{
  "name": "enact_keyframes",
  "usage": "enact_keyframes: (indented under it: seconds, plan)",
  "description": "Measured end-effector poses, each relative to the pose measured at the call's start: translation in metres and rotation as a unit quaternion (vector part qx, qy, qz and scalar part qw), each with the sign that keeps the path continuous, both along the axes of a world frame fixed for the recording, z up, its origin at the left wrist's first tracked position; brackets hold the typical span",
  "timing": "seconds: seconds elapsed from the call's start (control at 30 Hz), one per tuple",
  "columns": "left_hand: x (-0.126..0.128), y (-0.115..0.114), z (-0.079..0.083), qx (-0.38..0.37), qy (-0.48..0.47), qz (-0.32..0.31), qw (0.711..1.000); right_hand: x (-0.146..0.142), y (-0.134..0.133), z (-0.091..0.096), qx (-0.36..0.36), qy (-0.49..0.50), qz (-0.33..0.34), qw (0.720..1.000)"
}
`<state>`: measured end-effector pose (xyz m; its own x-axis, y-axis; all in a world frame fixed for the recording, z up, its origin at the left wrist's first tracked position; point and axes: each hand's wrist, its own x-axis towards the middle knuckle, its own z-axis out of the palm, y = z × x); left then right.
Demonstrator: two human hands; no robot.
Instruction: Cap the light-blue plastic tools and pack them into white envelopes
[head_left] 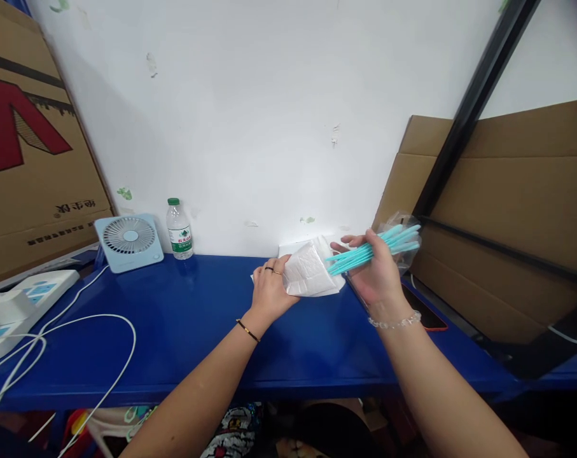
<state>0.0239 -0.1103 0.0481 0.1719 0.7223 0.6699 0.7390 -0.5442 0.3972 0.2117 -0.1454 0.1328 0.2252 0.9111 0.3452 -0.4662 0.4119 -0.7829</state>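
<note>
My left hand [270, 289] is closed on the edge of a crinkled white sheet or bag [310, 272], held just above the blue table. In my right hand [381, 283] lies a bundle of thin turquoise sticks [352, 259], gripped between thumb and palm with some fingers stretched out behind. A clear plastic wrapper [409, 259] surrounds their wider right ends. The sticks' left ends touch or overlap the white sheet's right side; whether they are inside it I cannot tell. What kind of sticks they are is not clear.
A light blue fan [130, 242] and a water bottle [180, 232] stand at the back left of the blue table [193, 331]. White cables curl from a power strip [40, 296] at left. A phone [425, 308] lies right, beside cardboard [512, 222] and a black post [474, 108].
</note>
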Motion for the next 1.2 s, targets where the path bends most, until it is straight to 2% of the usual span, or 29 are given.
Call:
enact_keyframes:
  seconds: [0.1,0.2,0.37,0.43,0.5,0.57,0.73,0.8,0.93,1.0,1.13,1.2]
  plan:
    - [-0.004,-0.005,0.003,0.012,0.028,0.014,0.999,0.005,0.003,-0.006,-0.047,-0.010,0.033,0.998]
    - [-0.007,-0.008,0.005,0.012,0.043,0.013,0.999,0.009,0.006,-0.010,-0.048,-0.028,0.038,0.998]
    - [-0.011,-0.008,0.004,0.026,0.051,-0.002,0.998,0.012,0.009,-0.015,-0.100,-0.067,0.146,0.982]
    - [-0.011,-0.008,0.003,0.035,0.058,-0.007,0.998,0.012,0.009,-0.018,-0.125,-0.071,0.153,0.978]
    - [-0.011,-0.008,0.001,0.043,0.064,-0.009,0.997,0.012,0.009,-0.020,-0.128,-0.069,0.136,0.980]
    - [-0.011,-0.007,-0.001,0.052,0.069,-0.006,0.996,0.015,0.007,-0.019,-0.119,-0.062,0.147,0.980]
    - [-0.013,-0.003,-0.003,0.068,0.062,0.010,0.996,0.029,0.003,-0.015,-0.127,-0.086,0.249,0.956]
    - [-0.014,-0.002,-0.002,0.066,0.065,0.011,0.996,0.032,0.002,-0.017,-0.135,-0.128,0.236,0.954]
    - [-0.013,-0.003,0.000,0.043,0.084,0.021,0.995,0.031,0.001,-0.024,-0.162,-0.240,0.160,0.944]
    - [-0.014,-0.003,0.002,0.024,0.101,0.031,0.994,0.028,0.001,-0.025,-0.147,-0.275,0.123,0.942]
    - [-0.017,-0.004,0.006,-0.014,0.148,0.044,0.988,0.023,0.005,-0.029,-0.107,-0.309,0.030,0.945]
    - [-0.019,-0.003,0.007,-0.024,0.165,0.044,0.985,0.021,0.008,-0.032,-0.126,-0.291,0.022,0.948]
